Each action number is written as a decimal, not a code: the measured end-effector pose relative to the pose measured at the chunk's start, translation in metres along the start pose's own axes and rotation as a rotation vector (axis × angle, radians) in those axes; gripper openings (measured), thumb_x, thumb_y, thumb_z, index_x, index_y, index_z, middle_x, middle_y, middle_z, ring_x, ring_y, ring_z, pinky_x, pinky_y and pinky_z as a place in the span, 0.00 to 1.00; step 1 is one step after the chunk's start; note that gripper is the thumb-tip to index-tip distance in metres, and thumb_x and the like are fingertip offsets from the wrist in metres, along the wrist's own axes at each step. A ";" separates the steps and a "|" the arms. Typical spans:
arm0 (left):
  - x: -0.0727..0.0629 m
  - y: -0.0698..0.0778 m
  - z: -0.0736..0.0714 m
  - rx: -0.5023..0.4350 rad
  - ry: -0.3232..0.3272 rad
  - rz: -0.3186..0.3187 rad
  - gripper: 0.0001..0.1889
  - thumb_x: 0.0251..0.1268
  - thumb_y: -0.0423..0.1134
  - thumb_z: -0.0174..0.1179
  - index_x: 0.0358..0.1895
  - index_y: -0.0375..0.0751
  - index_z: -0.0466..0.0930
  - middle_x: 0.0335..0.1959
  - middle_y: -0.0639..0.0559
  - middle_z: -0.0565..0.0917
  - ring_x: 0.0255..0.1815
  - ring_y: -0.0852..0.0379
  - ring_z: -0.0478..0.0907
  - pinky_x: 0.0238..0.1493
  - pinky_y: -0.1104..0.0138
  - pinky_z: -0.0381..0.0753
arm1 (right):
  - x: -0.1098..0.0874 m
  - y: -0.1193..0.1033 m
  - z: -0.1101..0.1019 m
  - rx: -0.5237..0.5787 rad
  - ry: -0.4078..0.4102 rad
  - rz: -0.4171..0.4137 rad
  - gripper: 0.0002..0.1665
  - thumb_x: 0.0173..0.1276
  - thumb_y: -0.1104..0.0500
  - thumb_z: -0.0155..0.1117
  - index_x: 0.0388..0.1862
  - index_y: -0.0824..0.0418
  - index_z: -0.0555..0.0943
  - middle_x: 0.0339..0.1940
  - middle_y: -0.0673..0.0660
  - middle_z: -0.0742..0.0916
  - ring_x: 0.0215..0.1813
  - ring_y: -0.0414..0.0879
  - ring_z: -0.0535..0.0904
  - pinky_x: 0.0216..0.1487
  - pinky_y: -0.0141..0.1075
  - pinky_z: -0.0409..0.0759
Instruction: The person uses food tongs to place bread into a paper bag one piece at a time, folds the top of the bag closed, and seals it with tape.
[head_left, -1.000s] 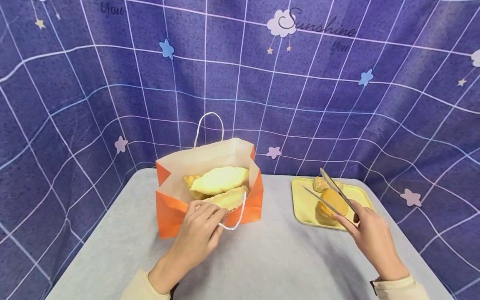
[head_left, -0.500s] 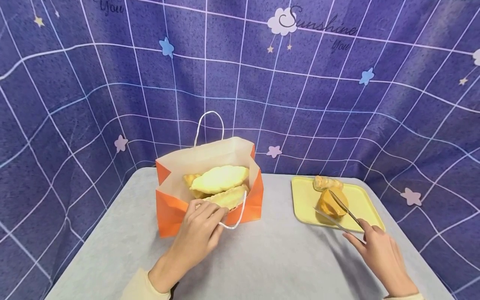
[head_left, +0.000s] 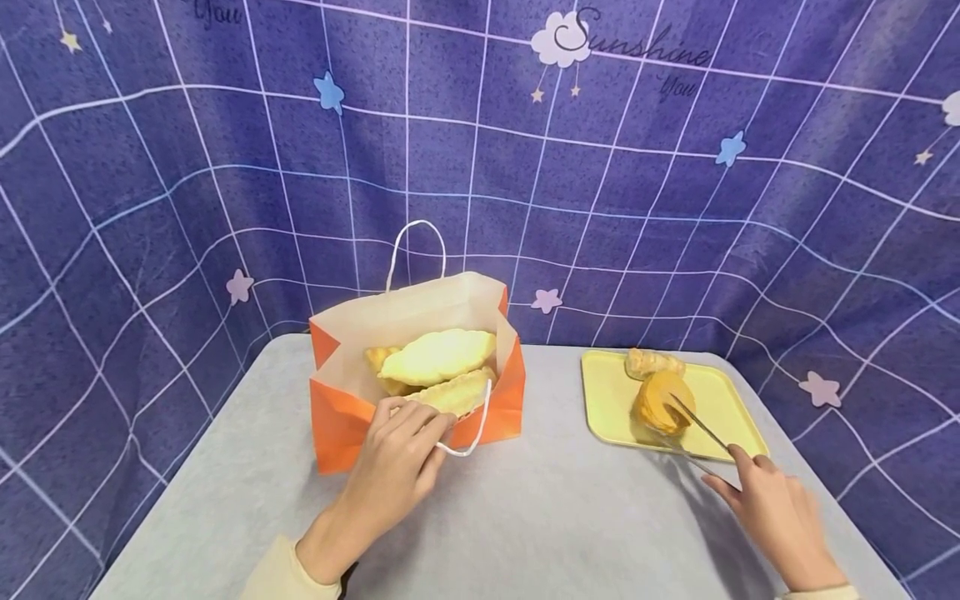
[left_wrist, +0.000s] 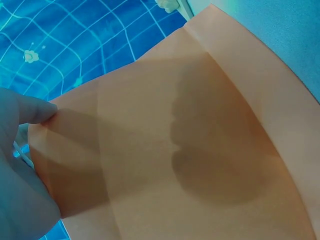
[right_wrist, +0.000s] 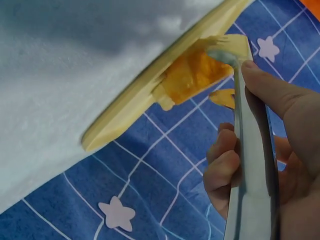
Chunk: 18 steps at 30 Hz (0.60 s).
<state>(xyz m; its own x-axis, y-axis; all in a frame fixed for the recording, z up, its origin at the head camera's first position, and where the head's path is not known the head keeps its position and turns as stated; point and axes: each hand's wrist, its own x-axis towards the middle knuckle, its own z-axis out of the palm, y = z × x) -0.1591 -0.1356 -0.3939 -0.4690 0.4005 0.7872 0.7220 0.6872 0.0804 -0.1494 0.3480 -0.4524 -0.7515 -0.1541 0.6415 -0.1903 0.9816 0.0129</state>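
My left hand (head_left: 401, 454) holds the front rim of an orange paper bag (head_left: 341, 433). In the left wrist view, the thumb presses on the bag's side. Inside the bag lie several breads, a pale oval loaf (head_left: 442, 357) on top. My right hand (head_left: 776, 508) grips metal tongs (head_left: 701, 427), thumb on one arm and fingers on the other. One tong arm reaches over the top of a round orange-yellow bun (head_left: 663, 396); the other is low at its near side. The bun sits on a yellow tray (head_left: 607, 408). The right wrist view shows the tongs (right_wrist: 250, 165) beside the bun (right_wrist: 195, 75).
A small twisted roll (head_left: 651, 363) lies behind the bun on the tray. White rope handles (head_left: 418, 223) stand up from the bag's back and hang over its front. The grey tabletop (head_left: 555, 500) ends at a blue-purple curtain (head_left: 480, 167).
The right hand has drawn back toward the near right, bringing the tong tips from beyond the bun to its top and near side. The left hand stays on the bag.
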 end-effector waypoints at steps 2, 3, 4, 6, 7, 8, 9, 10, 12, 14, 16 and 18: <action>0.000 0.000 -0.001 0.003 0.000 0.001 0.14 0.53 0.30 0.53 0.41 0.41 0.84 0.33 0.54 0.82 0.37 0.54 0.78 0.51 0.54 0.67 | -0.001 0.000 0.004 -0.012 0.003 -0.008 0.31 0.51 0.42 0.74 0.43 0.63 0.76 0.16 0.59 0.74 0.09 0.57 0.64 0.10 0.46 0.56; 0.000 0.000 -0.001 0.004 0.001 0.001 0.14 0.53 0.30 0.52 0.41 0.41 0.84 0.33 0.54 0.81 0.37 0.54 0.78 0.51 0.55 0.67 | -0.001 0.000 0.007 -0.013 0.010 -0.016 0.31 0.51 0.43 0.73 0.43 0.63 0.76 0.16 0.59 0.74 0.09 0.57 0.64 0.09 0.46 0.56; 0.000 0.000 -0.001 0.004 0.002 0.001 0.14 0.53 0.30 0.53 0.41 0.41 0.84 0.33 0.54 0.81 0.37 0.54 0.78 0.51 0.55 0.67 | -0.002 0.000 0.009 -0.017 0.016 -0.019 0.30 0.51 0.43 0.73 0.42 0.64 0.75 0.15 0.59 0.73 0.09 0.56 0.63 0.09 0.46 0.56; 0.000 0.000 0.000 0.003 0.007 0.002 0.13 0.54 0.29 0.53 0.41 0.41 0.84 0.33 0.54 0.81 0.37 0.54 0.78 0.51 0.55 0.67 | -0.002 0.001 0.013 -0.024 0.017 -0.011 0.30 0.50 0.46 0.74 0.42 0.65 0.74 0.16 0.59 0.72 0.09 0.56 0.63 0.09 0.47 0.56; 0.000 0.000 0.000 0.002 0.009 0.002 0.13 0.54 0.29 0.53 0.41 0.41 0.84 0.33 0.54 0.81 0.37 0.54 0.78 0.51 0.55 0.68 | -0.002 0.001 0.015 -0.025 0.012 -0.002 0.29 0.49 0.48 0.75 0.42 0.65 0.74 0.16 0.60 0.72 0.09 0.57 0.64 0.08 0.47 0.56; 0.000 0.000 0.000 0.001 0.010 0.002 0.13 0.54 0.29 0.53 0.41 0.41 0.84 0.33 0.54 0.81 0.37 0.54 0.78 0.51 0.55 0.68 | -0.001 0.002 0.016 -0.025 0.002 0.010 0.29 0.47 0.51 0.75 0.42 0.65 0.73 0.16 0.60 0.72 0.09 0.57 0.64 0.09 0.48 0.56; 0.000 0.000 0.000 0.000 0.010 0.001 0.13 0.54 0.29 0.53 0.41 0.42 0.83 0.33 0.54 0.81 0.37 0.55 0.78 0.50 0.55 0.68 | 0.000 0.002 0.018 -0.026 -0.008 0.019 0.29 0.47 0.52 0.76 0.42 0.66 0.72 0.17 0.61 0.72 0.09 0.57 0.64 0.09 0.48 0.56; 0.000 0.000 0.000 -0.002 0.010 0.000 0.13 0.54 0.29 0.53 0.41 0.42 0.84 0.33 0.54 0.81 0.37 0.55 0.78 0.50 0.55 0.68 | 0.000 0.003 0.019 -0.025 -0.019 0.031 0.29 0.48 0.54 0.76 0.42 0.66 0.72 0.17 0.60 0.72 0.10 0.57 0.64 0.09 0.48 0.56; 0.000 0.000 0.000 -0.002 0.008 -0.001 0.13 0.55 0.29 0.53 0.41 0.42 0.83 0.33 0.55 0.81 0.37 0.55 0.78 0.50 0.55 0.68 | 0.002 0.004 0.022 -0.025 -0.029 0.039 0.28 0.50 0.55 0.76 0.42 0.66 0.72 0.17 0.60 0.72 0.10 0.57 0.65 0.09 0.48 0.56; 0.001 0.000 0.000 -0.002 0.007 -0.002 0.13 0.54 0.29 0.53 0.41 0.42 0.83 0.33 0.55 0.81 0.37 0.55 0.78 0.50 0.55 0.67 | 0.003 0.006 0.024 -0.024 -0.031 0.037 0.26 0.52 0.54 0.75 0.41 0.66 0.71 0.17 0.59 0.72 0.10 0.57 0.65 0.09 0.47 0.56; 0.001 0.000 0.000 -0.001 0.008 -0.001 0.13 0.54 0.29 0.53 0.41 0.42 0.84 0.33 0.55 0.81 0.37 0.55 0.78 0.50 0.55 0.68 | 0.003 0.007 0.026 -0.023 -0.025 0.030 0.25 0.54 0.55 0.74 0.40 0.65 0.71 0.16 0.58 0.72 0.10 0.57 0.64 0.09 0.47 0.56; 0.000 0.000 0.000 0.001 0.004 -0.002 0.13 0.54 0.29 0.54 0.41 0.42 0.84 0.33 0.55 0.81 0.37 0.55 0.78 0.50 0.55 0.67 | 0.003 0.009 0.027 -0.028 -0.018 0.021 0.24 0.53 0.55 0.75 0.38 0.65 0.71 0.15 0.57 0.72 0.09 0.55 0.63 0.08 0.46 0.55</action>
<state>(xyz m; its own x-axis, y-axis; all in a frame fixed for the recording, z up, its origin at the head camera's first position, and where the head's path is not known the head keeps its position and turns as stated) -0.1594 -0.1355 -0.3938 -0.4684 0.3966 0.7895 0.7205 0.6886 0.0816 -0.1707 0.3531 -0.4713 -0.7666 -0.1352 0.6277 -0.1569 0.9874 0.0210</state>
